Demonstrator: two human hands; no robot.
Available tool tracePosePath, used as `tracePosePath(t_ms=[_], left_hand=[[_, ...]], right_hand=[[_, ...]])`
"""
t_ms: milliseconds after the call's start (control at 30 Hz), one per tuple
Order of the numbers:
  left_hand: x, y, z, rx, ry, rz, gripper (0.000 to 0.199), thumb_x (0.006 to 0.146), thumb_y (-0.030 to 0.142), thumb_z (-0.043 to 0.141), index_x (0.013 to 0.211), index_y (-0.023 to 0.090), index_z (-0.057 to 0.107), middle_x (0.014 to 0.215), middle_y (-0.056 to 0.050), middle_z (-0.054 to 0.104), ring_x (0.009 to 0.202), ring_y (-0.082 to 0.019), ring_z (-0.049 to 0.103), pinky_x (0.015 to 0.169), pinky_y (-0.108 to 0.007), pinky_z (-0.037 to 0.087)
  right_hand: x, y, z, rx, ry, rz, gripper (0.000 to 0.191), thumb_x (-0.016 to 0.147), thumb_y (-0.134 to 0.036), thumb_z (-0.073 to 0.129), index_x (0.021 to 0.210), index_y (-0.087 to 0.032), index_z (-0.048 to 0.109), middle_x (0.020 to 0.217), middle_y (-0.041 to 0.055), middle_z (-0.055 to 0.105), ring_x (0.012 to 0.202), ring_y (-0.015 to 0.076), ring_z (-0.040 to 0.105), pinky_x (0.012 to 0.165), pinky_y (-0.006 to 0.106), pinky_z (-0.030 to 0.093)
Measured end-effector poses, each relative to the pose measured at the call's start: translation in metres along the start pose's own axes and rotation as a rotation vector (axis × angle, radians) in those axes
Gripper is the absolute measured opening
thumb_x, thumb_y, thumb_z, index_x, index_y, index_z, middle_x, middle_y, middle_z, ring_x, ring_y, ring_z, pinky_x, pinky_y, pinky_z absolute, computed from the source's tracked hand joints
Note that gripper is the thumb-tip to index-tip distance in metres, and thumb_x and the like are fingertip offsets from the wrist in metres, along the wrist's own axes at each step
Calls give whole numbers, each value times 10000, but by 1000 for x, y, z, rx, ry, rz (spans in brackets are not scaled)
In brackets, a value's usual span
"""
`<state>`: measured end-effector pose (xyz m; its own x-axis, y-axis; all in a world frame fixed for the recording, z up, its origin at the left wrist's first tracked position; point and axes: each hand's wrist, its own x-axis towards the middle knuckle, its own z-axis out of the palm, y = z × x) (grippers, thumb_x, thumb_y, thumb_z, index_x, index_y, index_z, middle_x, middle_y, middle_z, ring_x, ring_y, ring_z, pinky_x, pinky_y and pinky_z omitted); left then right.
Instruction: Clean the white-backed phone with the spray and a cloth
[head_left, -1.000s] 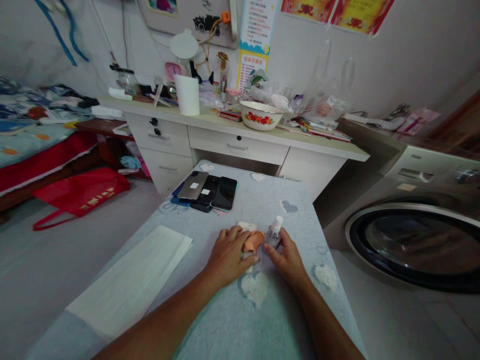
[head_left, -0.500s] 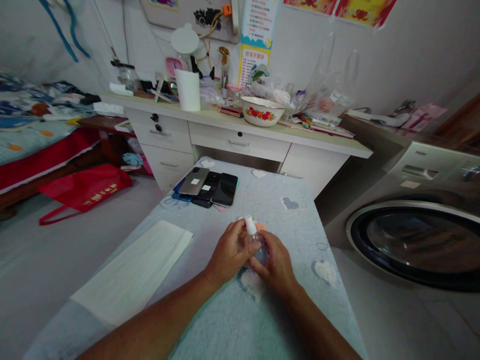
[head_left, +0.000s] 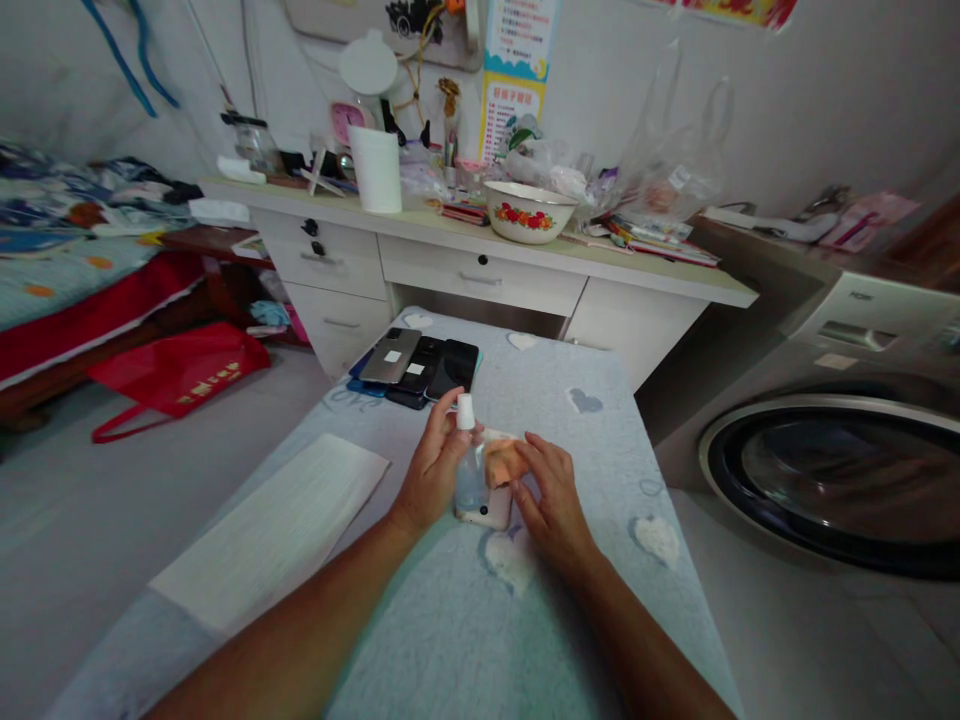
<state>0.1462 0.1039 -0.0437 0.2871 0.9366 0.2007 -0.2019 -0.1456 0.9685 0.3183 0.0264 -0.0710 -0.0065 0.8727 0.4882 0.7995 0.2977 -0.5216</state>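
- Bottle [head_left: 471, 478] with a clear body and a white cap stands about upright near the middle of the surface [head_left: 607, 480], in front of the left part of a pale phone [head_left: 498, 508]; whether its base touches the phone or the cloth below, I cannot tell.
- Left hand [head_left: 433, 470] grips the bottle high up, thumb and fingers around it just below the cap.
- Right hand [head_left: 553, 492] is at the right edge of an orange cloth [head_left: 504, 463], fingers bent and thumb lower down; whether it pinches the cloth or only touches it, I cannot tell.
- Orange cloth lies over part of the pale phone, just right of the bottle.
- Pale phone lies flat, with a small dark round spot showing near its lower edge.
- Beyond the left hand, several phones lie overlapping in a group, among them a grey phone [head_left: 394, 357] with a white label and a black phone [head_left: 459, 365].
- White sheet [head_left: 271, 525] lies flat to the left of the left forearm, well apart from the bottle.
- Behind stands a white drawer unit [head_left: 480, 265], bearing a flowered bowl [head_left: 529, 215] and a white tumbler [head_left: 376, 172].
- Red bag [head_left: 187, 368] lies on the floor at left; a washing machine [head_left: 825, 420] stands at right.
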Motion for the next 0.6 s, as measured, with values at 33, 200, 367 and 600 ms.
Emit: tracePosePath(t_ms=[33, 200, 367, 600], left_hand=[[2, 0, -2, 17, 21, 2, 505, 885, 280, 461, 1378, 275, 354, 993, -32, 621, 939, -173, 599, 897, -357, 447], [8, -1, -9, 75, 54, -39, 514, 851, 215, 407, 1361, 277, 390, 913, -10, 628, 791, -146, 595, 814, -331, 470], [11, -8, -11, 93, 5, -56, 486, 847, 218, 390, 1329, 247, 438, 911, -17, 628, 787, -151, 589, 790, -320, 473], [11, -7, -12, 125, -75, -42, 456, 916, 320, 421, 1368, 271, 381, 941, -9, 595, 755, -124, 574, 781, -301, 461]], right_hand=[[0, 0, 2, -19, -23, -3, 424, 905, -287, 500, 1322, -216, 471, 1355, 122, 450, 1232, 273, 382, 1026, 485, 345], [2, -3, 7, -70, -133, -13, 424, 889, -332, 543, 1302, -240, 524, 1396, 107, 426, 1229, 285, 376, 1020, 488, 333], [6, -3, 12, -57, -164, 26, 280, 884, -238, 555, 1151, -262, 632, 1179, 69, 582, 1083, 238, 462, 941, 417, 372], [6, -2, 10, -45, -163, 57, 315, 826, -172, 601, 1128, -248, 642, 1034, 71, 575, 966, 234, 469, 853, 402, 388]])
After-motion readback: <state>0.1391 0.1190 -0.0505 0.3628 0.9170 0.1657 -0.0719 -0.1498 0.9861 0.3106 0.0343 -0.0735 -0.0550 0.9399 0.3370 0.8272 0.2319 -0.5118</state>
